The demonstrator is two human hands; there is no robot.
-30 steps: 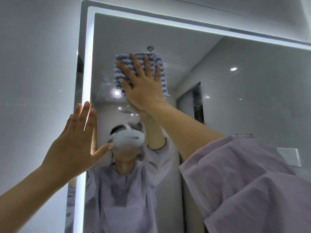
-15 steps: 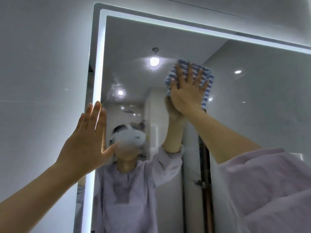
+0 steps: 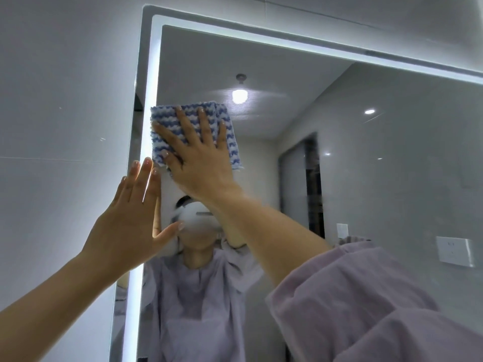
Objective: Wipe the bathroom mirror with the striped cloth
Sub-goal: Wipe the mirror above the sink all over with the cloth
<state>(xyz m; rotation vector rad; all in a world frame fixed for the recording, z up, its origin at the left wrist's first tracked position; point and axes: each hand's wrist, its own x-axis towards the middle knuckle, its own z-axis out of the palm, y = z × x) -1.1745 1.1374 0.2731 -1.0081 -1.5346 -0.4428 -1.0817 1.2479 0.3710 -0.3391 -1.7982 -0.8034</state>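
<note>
Fingers [image 3: 183, 131] of right hand [image 3: 201, 163] splayed wide, pinning striped cloth [image 3: 230, 142] flat to mirror [image 3: 366, 165] for pressure; left hand [image 3: 128, 226] open just below, bracing at lit edge [image 3: 151, 100].

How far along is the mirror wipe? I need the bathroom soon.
In hand: the right hand presses the striped cloth flat on the mirror near its upper left corner; the left hand braces at the lit edge. No clear wiped area shows. The lower and right glass seemingly remain.

The striped cloth [image 3: 194, 134] is showing wavy blue and white bands. The sleeve [image 3: 366, 296] is looking pale lilac, and the mirror [image 3: 366, 152] border is glowing white against grey wall tiles [image 3: 65, 100].
</note>
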